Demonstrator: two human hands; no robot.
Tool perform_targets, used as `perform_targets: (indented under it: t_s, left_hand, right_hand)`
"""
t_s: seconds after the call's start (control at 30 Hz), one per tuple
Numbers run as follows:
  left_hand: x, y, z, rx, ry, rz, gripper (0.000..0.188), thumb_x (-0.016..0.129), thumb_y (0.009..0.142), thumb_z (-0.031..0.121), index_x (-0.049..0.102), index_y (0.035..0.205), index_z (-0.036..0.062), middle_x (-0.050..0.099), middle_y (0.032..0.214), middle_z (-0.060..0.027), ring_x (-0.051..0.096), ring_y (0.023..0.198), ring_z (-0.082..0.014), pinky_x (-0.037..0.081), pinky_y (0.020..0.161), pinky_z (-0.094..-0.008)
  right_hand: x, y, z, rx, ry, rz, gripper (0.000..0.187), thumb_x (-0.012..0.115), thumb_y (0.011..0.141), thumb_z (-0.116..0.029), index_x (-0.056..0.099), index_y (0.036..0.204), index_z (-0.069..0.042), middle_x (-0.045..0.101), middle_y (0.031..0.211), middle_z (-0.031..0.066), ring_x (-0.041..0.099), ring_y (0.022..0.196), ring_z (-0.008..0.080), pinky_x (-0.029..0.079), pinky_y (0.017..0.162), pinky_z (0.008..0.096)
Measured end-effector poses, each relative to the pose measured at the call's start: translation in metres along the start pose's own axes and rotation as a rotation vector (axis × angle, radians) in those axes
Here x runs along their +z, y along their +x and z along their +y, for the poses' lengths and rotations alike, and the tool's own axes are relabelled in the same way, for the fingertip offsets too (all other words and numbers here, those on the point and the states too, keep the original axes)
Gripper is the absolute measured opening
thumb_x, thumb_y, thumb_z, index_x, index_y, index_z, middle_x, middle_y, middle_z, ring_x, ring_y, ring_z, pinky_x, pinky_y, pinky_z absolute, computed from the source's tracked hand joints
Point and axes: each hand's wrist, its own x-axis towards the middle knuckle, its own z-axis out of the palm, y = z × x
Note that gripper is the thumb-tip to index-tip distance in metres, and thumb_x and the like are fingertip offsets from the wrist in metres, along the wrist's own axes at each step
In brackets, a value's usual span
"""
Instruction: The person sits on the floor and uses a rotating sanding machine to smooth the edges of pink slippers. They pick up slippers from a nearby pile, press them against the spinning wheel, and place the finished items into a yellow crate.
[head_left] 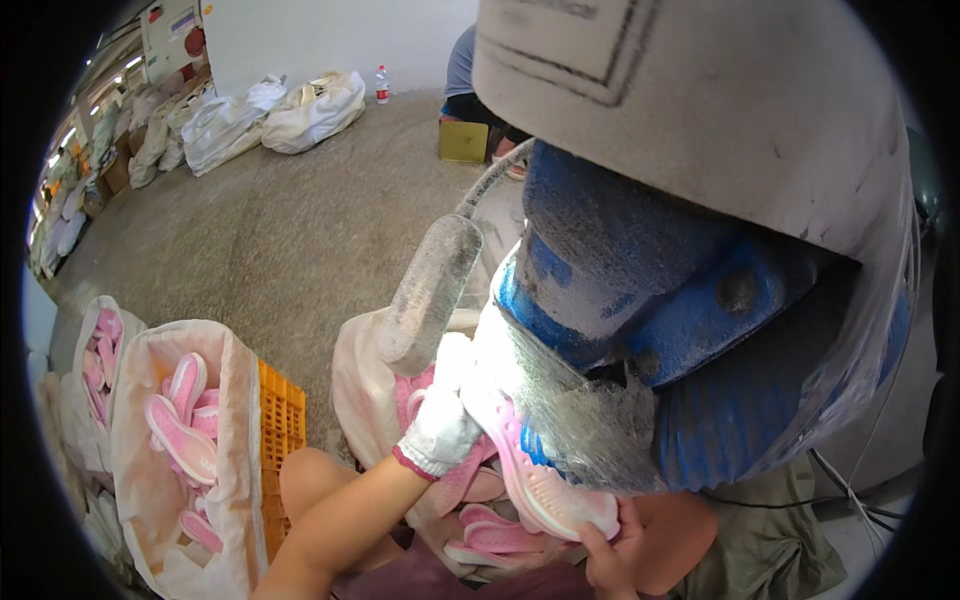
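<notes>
Fingers (630, 518) of the bare right hand (610, 567) are bent around the lower end of a pink-and-white moulded shoe sole (548, 492), with the thumb (592, 538) laid on its near face; the gap between them is reduced to roughly the thickness of the sole. The left hand (442, 428), in a white knitted glove with a dark red cuff (414, 464), is at the upper end of the same sole. Glare washes out the gloved fingertips, so how far they are closed cannot be told.

Reference orientation: the sole lies between the two hands, up and to the left of the right fingers, down and to the right of the glove. Its long axis is oblique, upper left to lower right. The right hand is nearer to the lower end; the left hand is nearer to the upper end and to the bright patch of light (497, 345) beside the blue machine housing (705, 330). Clear plastic film (600, 430) on the housing is just beside the sole's right edge; contact cannot be confirmed.

Surroundings: a dusty grey elongated fixture (432, 300) hangs above the glove. Below the sole, an open white sack (362, 365) holds further pink soles (500, 533)
</notes>
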Motion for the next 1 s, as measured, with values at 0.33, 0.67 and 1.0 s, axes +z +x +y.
perform_targets:
  t_s: [0.33,0.67,1.0]
  left_hand:
    - [0.036,0.036,0.025,0.18,0.341,0.109,0.037,0.042,0.102,0.023,0.045,0.132,0.0034,0.056,0.121,-0.01,0.055,0.11,-0.0205,0.045,0.096,-0.031]
    - [-0.045,-0.019,-0.017,0.066,0.606,0.109,0.041,0.047,0.1,0.026,0.048,0.132,0.0003,0.061,0.119,-0.007,0.054,0.114,-0.0198,0.042,0.101,-0.0339]
    - [-0.028,-0.03,0.085,0.651,0.407,0.449,0.041,0.049,0.098,0.023,0.039,0.134,0.0066,0.053,0.12,-0.0106,0.059,0.091,-0.0163,0.051,0.078,-0.0285]
  right_hand:
    - [0.023,0.042,0.008,0.052,0.283,-0.004,0.033,0.058,0.084,0.002,0.049,0.116,0.007,0.063,0.101,0.0181,0.066,0.076,0.0265,0.056,0.056,0.0361]
    - [0.063,0.07,0.046,-0.156,-0.311,-0.217,0.056,0.072,0.082,-0.009,0.044,0.129,0.005,0.053,0.125,0.0142,0.054,0.112,0.0207,0.043,0.095,0.0333]
    - [-0.008,0.092,0.252,0.26,-1.302,0.295,0.085,0.076,0.071,-0.03,0.036,0.14,-0.002,0.038,0.142,0.0186,0.035,0.133,0.0308,0.027,0.111,0.0433]
